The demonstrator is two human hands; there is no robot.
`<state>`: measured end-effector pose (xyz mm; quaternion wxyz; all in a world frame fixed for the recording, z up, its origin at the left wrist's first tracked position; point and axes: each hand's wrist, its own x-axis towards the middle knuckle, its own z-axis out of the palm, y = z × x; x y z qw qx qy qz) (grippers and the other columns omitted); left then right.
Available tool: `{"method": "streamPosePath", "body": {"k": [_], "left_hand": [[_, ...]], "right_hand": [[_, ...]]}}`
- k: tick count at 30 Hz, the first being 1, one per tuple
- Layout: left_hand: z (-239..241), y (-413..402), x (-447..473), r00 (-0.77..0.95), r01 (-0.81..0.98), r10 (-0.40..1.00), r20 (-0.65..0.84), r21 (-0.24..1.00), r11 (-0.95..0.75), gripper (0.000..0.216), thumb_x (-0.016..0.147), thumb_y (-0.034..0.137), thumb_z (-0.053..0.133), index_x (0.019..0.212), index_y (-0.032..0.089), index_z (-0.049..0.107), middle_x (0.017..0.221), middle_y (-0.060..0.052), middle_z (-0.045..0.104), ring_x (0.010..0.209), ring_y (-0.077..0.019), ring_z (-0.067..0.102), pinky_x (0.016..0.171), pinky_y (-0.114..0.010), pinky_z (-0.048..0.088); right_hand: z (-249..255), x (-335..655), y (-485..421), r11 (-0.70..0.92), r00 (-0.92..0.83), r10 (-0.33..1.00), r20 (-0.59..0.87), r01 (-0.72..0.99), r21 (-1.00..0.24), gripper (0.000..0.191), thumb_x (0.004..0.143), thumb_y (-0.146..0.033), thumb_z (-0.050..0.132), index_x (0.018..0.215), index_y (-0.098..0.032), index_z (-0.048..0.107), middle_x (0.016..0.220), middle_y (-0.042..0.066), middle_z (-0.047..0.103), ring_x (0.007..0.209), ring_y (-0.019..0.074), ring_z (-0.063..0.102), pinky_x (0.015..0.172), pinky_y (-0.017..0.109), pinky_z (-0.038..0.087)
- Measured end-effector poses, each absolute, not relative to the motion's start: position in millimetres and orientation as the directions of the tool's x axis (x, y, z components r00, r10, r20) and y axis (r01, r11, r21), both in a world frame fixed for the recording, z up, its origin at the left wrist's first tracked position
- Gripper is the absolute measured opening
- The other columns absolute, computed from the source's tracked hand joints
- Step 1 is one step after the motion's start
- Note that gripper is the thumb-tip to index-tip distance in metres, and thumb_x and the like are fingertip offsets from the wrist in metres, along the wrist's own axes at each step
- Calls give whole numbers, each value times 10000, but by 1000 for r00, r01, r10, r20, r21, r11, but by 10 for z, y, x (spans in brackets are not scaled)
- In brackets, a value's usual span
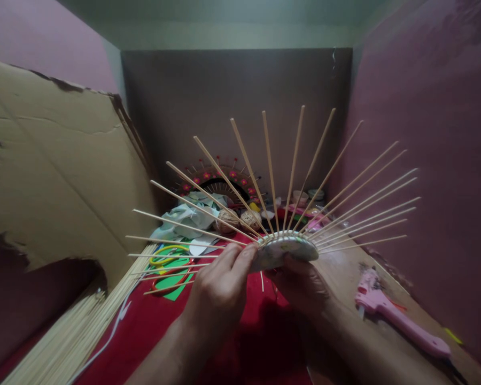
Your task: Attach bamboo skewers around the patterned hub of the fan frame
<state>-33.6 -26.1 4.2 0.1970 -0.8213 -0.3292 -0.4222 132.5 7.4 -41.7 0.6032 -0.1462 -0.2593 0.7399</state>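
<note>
L hand (220,278) pinches the disc (284,250) at its left edge, R hand (304,283) w/ fingers closed on its lower edge, sticks (268,160) fanned out, all above red cloth (240,345). Prob. a hold-&-check step; next move likely needs a steady grip, sticks unbent. No legible brands, labels or txt.

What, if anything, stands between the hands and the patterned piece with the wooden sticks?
Nothing visible does: the left hand touches the patterned piece at its left edge, and the right hand holds it from below. The wooden sticks fan outward, some passing behind the left hand.
</note>
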Motion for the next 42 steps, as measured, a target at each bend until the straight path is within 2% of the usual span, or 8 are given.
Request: {"method": "streamPosePath", "body": {"k": [15,19,22,28,31,36,39,42], "left_hand": [[67,-298,-352,466,720,387,795,-87,-689,298,901,63,382,1134,83,567,877,-109,603,792,-179,596,623,-301,528],[109,-348,-356,507,739,344,790,-193,-645,274,905,81,384,1102,71,573,837,-111,605,746,-186,598,571,-292,501],[159,-373,-349,527,753,296,797,-276,-597,227,892,76,400,1002,80,599,832,-108,615,720,-191,597,558,-293,486],[234,-340,-364,609,713,242,755,-388,-584,225,895,92,394,988,75,599,922,-129,637,818,-226,619,671,-344,517],[256,-319,-376,611,708,278,741,-355,-611,226,907,111,388,966,94,606,904,-110,643,806,-208,624,665,-325,517],[283,-341,-394,527,767,319,788,-279,-577,258,913,100,363,966,115,614,858,-86,652,707,-180,627,550,-279,485],[275,-362,-382,467,786,302,831,-234,-572,264,904,82,370,1017,113,606,879,-89,651,705,-173,633,523,-258,473],[244,-359,-350,475,767,292,830,-227,-600,280,896,75,375,1063,110,597,888,-91,645,696,-167,633,509,-247,471]], "right_hand": [[-435,1324,84,-118,-220,968,121,-823,-556,282,541,-190,799,802,-227,700,866,-11,728,881,192,604,833,353,454],[-441,1313,88,-108,-237,959,156,-812,-574,261,559,-188,778,808,-226,708,876,-5,726,875,191,612,845,342,463],[-441,1305,89,-98,-254,950,183,-796,-598,225,577,-205,774,790,-237,712,903,-1,728,879,199,616,858,347,465],[-412,1293,64,-107,-272,945,181,-781,-615,280,551,-239,797,817,-222,713,902,-2,728,886,209,613,879,368,452],[-402,1291,60,-136,-265,954,143,-802,-582,312,528,-227,813,823,-216,710,898,-6,730,871,180,617,860,322,462],[-406,1318,99,-125,-208,973,101,-841,-526,330,494,-206,843,790,-229,700,840,-35,730,829,147,616,816,277,477],[-417,1326,108,-115,-191,978,89,-838,-533,317,502,-196,840,783,-235,697,781,-47,713,797,136,604,776,260,472],[-424,1312,86,-113,-211,971,110,-818,-564,311,522,-209,832,804,-215,702,809,-30,709,807,139,594,749,253,460]]}}
